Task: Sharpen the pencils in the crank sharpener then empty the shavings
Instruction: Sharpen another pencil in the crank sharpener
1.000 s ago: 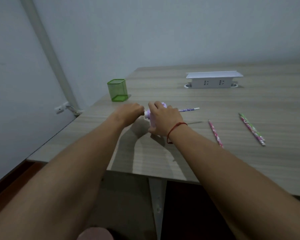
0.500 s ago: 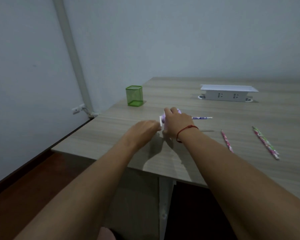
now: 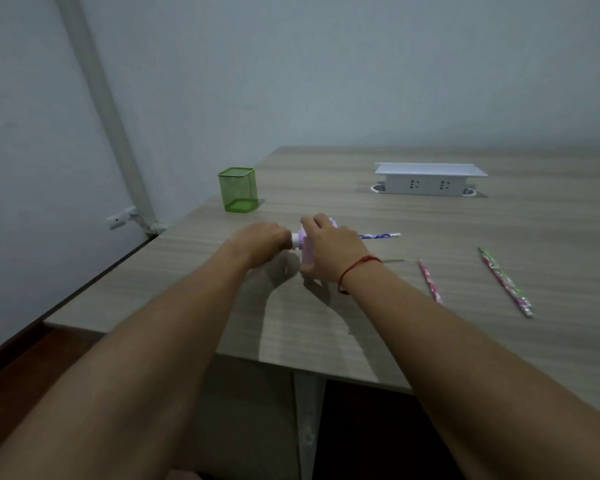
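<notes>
1 green cup [image 3: 238, 190] beyond sharpener [image 3: 307, 251]

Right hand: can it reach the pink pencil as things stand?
Probably yes. The pink pencil lies bare on the table just right of that forearm, with nothing between. But the right hand grips the sharpener and would have to let go first.

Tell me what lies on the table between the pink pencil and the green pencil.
Nothing: the head view shows bare table between the pink pencil and the green pencil.
</notes>
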Demonstrator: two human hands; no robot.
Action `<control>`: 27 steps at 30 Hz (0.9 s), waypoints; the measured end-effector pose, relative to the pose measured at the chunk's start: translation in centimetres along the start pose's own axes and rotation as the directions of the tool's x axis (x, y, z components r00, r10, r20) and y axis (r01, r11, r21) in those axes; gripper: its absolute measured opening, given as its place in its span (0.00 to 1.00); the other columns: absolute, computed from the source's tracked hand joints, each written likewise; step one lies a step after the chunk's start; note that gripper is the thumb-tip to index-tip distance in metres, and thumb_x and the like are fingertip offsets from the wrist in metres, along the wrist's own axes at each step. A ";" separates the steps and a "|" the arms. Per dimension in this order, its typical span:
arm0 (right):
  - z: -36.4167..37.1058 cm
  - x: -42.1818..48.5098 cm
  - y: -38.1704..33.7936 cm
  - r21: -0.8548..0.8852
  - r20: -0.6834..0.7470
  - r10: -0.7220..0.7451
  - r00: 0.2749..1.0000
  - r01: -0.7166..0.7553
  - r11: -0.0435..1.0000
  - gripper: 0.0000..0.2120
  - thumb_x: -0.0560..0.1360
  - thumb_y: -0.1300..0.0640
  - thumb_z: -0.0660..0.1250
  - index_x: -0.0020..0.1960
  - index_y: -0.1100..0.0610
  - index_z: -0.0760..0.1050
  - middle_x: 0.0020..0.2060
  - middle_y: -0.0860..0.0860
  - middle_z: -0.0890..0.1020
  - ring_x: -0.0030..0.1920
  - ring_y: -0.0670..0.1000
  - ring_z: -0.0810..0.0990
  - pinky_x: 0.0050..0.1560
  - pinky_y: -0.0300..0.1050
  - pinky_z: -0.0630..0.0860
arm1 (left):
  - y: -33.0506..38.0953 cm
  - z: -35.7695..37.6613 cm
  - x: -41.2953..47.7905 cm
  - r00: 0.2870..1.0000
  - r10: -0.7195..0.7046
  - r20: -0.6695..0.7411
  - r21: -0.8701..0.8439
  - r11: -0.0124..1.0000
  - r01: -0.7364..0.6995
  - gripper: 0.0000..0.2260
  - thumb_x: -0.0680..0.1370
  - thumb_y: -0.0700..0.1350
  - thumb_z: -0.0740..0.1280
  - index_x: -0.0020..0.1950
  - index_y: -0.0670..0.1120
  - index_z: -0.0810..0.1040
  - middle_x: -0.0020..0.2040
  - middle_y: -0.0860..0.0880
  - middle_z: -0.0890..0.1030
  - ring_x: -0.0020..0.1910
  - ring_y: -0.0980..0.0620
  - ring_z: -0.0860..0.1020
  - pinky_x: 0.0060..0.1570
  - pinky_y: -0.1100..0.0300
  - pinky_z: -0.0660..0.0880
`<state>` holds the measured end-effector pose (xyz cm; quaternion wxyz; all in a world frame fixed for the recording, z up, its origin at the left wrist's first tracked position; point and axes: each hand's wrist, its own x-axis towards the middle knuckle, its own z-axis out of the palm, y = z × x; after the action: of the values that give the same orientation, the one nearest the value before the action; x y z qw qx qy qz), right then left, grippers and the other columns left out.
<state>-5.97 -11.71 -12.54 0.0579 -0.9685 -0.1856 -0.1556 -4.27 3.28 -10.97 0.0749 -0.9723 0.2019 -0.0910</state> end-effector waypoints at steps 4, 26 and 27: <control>-0.5 -0.2 0.1 -0.031 0.021 0.016 1.000 -0.015 0.999 0.34 0.69 0.46 0.70 0.70 0.54 0.62 0.65 0.53 0.70 0.62 0.58 0.74 0.55 0.55 0.74 | -0.1 0.1 -0.2 0.997 0.056 -0.049 0.111 0.993 -0.050 0.08 0.80 0.39 0.59 0.56 0.40 0.76 0.52 0.41 0.80 0.52 0.41 0.78 0.42 0.54 0.68; -0.6 0.0 -0.6 -0.038 0.027 0.041 0.999 -0.040 0.998 0.25 0.72 0.49 0.67 0.66 0.55 0.65 0.63 0.55 0.70 0.63 0.60 0.73 0.57 0.56 0.76 | 2.4 3.1 -5.5 0.969 0.002 -0.248 -0.182 0.982 -0.049 0.09 0.79 0.41 0.61 0.55 0.42 0.78 0.53 0.43 0.80 0.50 0.45 0.80 0.49 0.51 0.77; -0.6 -0.1 -0.6 -0.039 0.009 0.028 1.000 -0.027 0.999 0.25 0.72 0.49 0.67 0.65 0.56 0.65 0.63 0.55 0.70 0.62 0.60 0.74 0.56 0.56 0.76 | 2.4 3.0 -4.7 0.982 -0.030 -0.185 -0.167 0.986 -0.001 0.10 0.79 0.41 0.60 0.55 0.42 0.79 0.53 0.43 0.79 0.51 0.44 0.79 0.50 0.50 0.76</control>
<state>-6.47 -11.30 -12.02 0.0401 -0.9726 -0.1694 -0.1538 -8.82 3.36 -14.99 -0.0264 -0.9637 0.2079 -0.1652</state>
